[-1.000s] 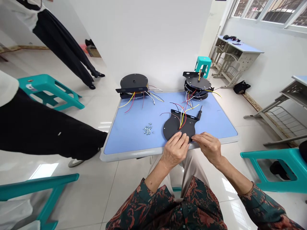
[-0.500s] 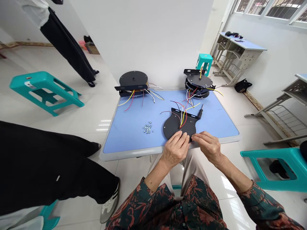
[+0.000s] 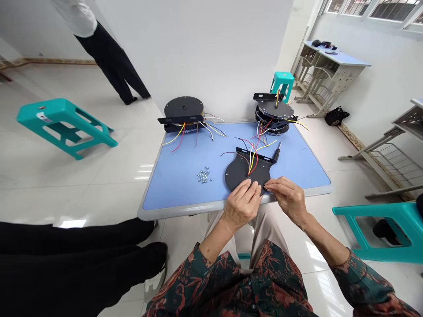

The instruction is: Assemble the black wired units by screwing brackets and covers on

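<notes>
A black metal plate [image 3: 237,173] with a raised slotted edge lies at the front of the blue table, and red, yellow, white and dark wires [image 3: 254,159] rise from its middle. My left hand [image 3: 243,200] grips the near edge of this plate, fingers together on its top; the underside of the grip is hidden. At the plate's right edge my right hand [image 3: 287,194] is pinched closed, and whatever sits between its fingertips is too small to make out. A screwdriver [image 3: 276,154] with a black handle rests beside the plate's slotted edge. Several small silvery screws [image 3: 203,176] lie in a heap to the left.
Two round black assemblies with loose wires, one at the back left [image 3: 183,110] and one at the back right [image 3: 275,112], stand along the wall side of the table [image 3: 185,154]. Green stools [image 3: 62,121] flank the table. A person in black trousers [image 3: 82,259] stands close on the left.
My right hand has shifted very slightly at the plate's right edge, still pinched. My left hand stays put. The nearby person's legs and the person at the far left have moved.
</notes>
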### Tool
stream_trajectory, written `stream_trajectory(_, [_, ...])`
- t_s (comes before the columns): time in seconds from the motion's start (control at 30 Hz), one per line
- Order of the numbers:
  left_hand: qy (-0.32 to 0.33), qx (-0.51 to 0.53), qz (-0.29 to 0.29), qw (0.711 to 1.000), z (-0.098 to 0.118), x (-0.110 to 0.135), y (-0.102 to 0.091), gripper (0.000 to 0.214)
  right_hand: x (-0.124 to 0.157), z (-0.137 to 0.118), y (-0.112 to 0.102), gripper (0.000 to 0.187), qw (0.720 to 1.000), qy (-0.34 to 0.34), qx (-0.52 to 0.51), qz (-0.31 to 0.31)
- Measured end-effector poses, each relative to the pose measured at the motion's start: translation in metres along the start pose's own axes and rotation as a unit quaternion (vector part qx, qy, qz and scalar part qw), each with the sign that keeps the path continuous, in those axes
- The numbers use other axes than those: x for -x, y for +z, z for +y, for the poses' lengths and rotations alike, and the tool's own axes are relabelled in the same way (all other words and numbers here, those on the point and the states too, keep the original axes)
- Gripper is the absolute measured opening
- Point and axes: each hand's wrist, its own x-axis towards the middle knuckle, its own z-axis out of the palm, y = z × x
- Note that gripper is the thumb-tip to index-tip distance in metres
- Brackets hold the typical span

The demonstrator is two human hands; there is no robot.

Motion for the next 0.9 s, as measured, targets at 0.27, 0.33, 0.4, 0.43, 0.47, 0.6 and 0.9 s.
stream_trajectory(0.27, [0.007,-0.007,0.004,1.0,0.0,-0.002,-0.001,0.022,-0.005,0.001,-0.004,0.021,0.999,0.011,-0.019,-0.027])
stream_trajectory(0.33, [0.008,-0.008,0.007,1.0,0.0,-0.002,0.0,0.023,-0.007,0.0,-0.006,0.022,0.999,0.016,-0.025,-0.038])
stream_trajectory(0.4, [0.008,-0.008,0.007,1.0,0.0,-0.001,0.0,0.023,-0.01,0.0,-0.008,0.022,0.998,0.022,-0.029,-0.052])
stream_trajectory(0.43, [0.008,-0.008,0.007,1.0,0.0,-0.001,0.0,0.023,-0.012,0.0,-0.008,0.021,0.997,0.025,-0.03,-0.059])
stream_trajectory(0.47, [0.008,-0.007,0.006,1.0,0.0,-0.001,0.0,0.023,-0.013,0.0,-0.009,0.021,0.997,0.027,-0.03,-0.066])
stream_trajectory(0.6, [0.006,-0.005,0.004,1.0,0.0,-0.001,0.0,0.023,-0.017,0.003,-0.01,0.019,0.996,0.03,-0.031,-0.08])
stream_trajectory(0.9, [0.007,-0.01,0.012,1.0,0.001,-0.001,0.001,0.023,-0.008,0.01,-0.007,0.018,0.998,0.021,-0.008,-0.066])
